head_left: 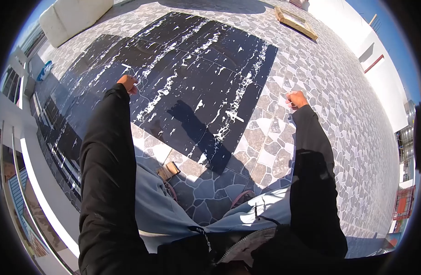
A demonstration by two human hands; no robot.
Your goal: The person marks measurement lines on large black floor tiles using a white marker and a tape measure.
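My left hand (128,84) is closed, held out over glossy black tiles (187,91) with white marble-like veins. Thin, pale, string-like lines curve beside its fingers, against the tile. Just beyond that hand lies a small white strip (126,66). On the right, my right hand (297,99) has its fingers curled in, over the grey stone-patterned floor (274,137) to the right of the black tiles. What either hand grips I cannot make out. A second white strip (235,116) rests on the tiles between my hands, nearer the right one.
Near my feet sits a small tan block (169,170). A wooden frame (296,23) lies at the far right, and a large whitish block (73,20) stands at the far left. A white parapet (50,197) runs along the left; a white wall (380,68) bounds the right.
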